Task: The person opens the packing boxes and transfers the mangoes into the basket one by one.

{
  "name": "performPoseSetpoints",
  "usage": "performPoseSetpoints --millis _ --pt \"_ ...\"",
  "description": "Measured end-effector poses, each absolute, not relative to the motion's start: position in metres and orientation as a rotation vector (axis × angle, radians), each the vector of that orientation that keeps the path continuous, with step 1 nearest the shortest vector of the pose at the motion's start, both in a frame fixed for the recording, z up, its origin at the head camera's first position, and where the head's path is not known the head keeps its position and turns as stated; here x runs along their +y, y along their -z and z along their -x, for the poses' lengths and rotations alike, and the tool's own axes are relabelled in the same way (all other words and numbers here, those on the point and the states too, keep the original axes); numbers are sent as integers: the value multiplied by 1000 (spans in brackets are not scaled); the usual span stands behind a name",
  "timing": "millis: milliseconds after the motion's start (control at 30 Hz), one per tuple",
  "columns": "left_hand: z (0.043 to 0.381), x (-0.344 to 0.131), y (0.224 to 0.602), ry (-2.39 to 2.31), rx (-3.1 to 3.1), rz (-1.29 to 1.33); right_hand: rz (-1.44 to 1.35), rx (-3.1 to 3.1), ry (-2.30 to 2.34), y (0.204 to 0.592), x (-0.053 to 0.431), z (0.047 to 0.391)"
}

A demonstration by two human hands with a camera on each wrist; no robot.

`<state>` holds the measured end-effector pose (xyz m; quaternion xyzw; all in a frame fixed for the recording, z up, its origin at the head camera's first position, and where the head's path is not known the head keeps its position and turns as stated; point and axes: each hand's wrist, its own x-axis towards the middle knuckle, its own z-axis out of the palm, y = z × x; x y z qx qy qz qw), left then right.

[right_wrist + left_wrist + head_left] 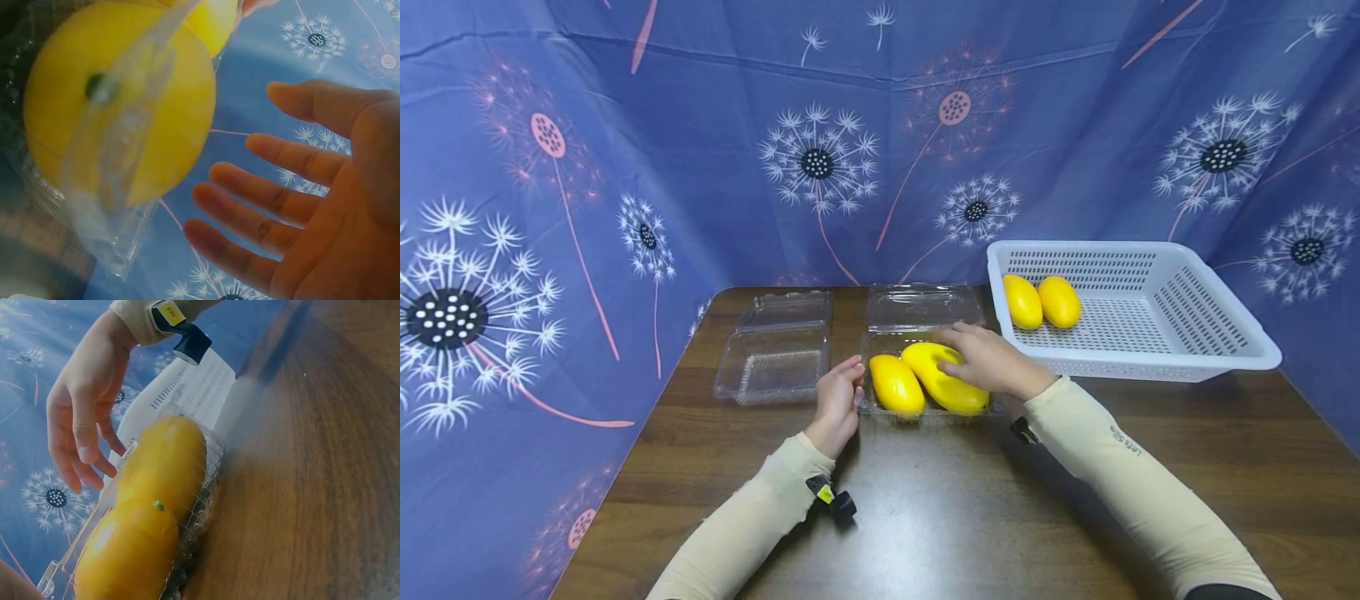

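Observation:
In the head view two yellow mangoes lie in a clear plastic clamshell box [925,308], its lid folded back: a smaller mango [897,387] on the left and a longer mango [951,387] on the right. My right hand [988,358] is over the right mango, and in the right wrist view its fingers [256,194] are spread beside it, holding nothing. My left hand [838,404] stands against the box's left side, fingertips right at the rim. Only a blurred bit of it shows in the left wrist view's lower corner.
A second clear clamshell box [782,367] lies open on the left. A white perforated basket [1150,358] stands at the back right, with two mangoes [1039,302] in its left end. A blue dandelion-print cloth [715,167] hangs behind the brown wooden table [887,517].

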<state>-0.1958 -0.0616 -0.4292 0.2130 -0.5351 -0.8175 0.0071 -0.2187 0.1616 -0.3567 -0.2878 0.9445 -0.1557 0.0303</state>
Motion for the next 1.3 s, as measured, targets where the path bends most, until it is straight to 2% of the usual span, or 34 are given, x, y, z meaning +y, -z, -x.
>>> performPoseSetpoints --millis 1300 --pt "198 -63 428 2565 -1694 -700 670 2898 275 381 154 222"
